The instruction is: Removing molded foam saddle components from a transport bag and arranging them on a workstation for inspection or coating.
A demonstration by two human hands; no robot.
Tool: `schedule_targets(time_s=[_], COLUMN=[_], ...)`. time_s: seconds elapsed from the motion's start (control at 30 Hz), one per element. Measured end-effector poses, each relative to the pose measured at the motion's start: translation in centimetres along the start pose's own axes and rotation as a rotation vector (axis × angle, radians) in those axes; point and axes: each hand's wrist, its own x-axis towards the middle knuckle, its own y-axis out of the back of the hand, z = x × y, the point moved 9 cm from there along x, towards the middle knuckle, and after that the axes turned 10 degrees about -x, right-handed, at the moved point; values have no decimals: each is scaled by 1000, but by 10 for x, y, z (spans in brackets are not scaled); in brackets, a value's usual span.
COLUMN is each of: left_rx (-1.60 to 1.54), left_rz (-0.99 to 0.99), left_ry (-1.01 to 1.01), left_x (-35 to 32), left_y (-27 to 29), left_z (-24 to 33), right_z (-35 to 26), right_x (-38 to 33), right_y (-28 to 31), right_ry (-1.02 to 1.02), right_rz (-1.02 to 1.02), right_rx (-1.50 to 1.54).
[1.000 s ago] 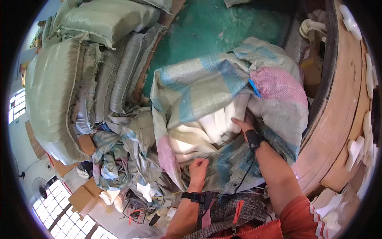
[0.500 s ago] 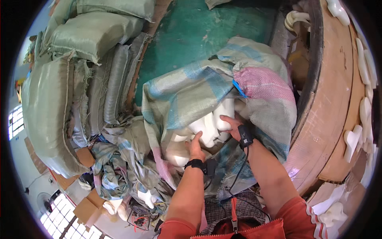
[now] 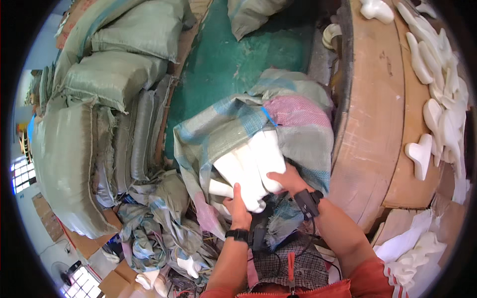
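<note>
A bundle of smooth white moulded pieces (image 3: pixel 243 169) sticks out of the mouth of a large woven sack (image 3: pixel 218 129), grey with blue and pink bands. What they are I cannot make out. My left hand (image 3: pixel 239 209) grips the bundle's near left side, thumb up along it. On its right side, my right hand (image 3: pixel 287 180) is closed round the nearest piece, thumb on top. The far ends of the pieces are hidden inside the sack. Both wrists carry black strapped devices with a cable.
Full grey woven sacks (image 3: pixel 64 164) are stacked at the left. More white pieces (image 3: pixel 442 109) lie along the cardboard-covered surface (image 3: pixel 367 124) at the right. Crumpled sacks (image 3: pixel 149 228) lie at the lower left. Behind is a green surface (image 3: pixel 218 59) with another sack (image 3: pixel 256 17).
Both hands have closed on the white pieces, and more of their length now shows outside the sack, nearer to me. The whole view has shifted, showing more of the right side.
</note>
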Motion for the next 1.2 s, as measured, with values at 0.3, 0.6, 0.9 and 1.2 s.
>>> schedule_targets(time_s=[0.3, 0.6, 0.9, 1.2], left_rx=[169, 275, 481, 1399], left_rz=[-384, -1147, -2297, -3166], left_ry=[-239, -862, -885, -1594], left_x=[-144, -416, -795, -979], left_y=[-24, -133, -93, 158], left_z=[92, 188, -36, -290], right_z=[-36, -56, 221, 399], right_x=[-189, -424, -717, -737], right_y=[28, 81, 133, 38], right_ry=[373, 1135, 1268, 1212], right_rz=[332, 645, 1481, 1173], right_rx=[66, 496, 973, 1820])
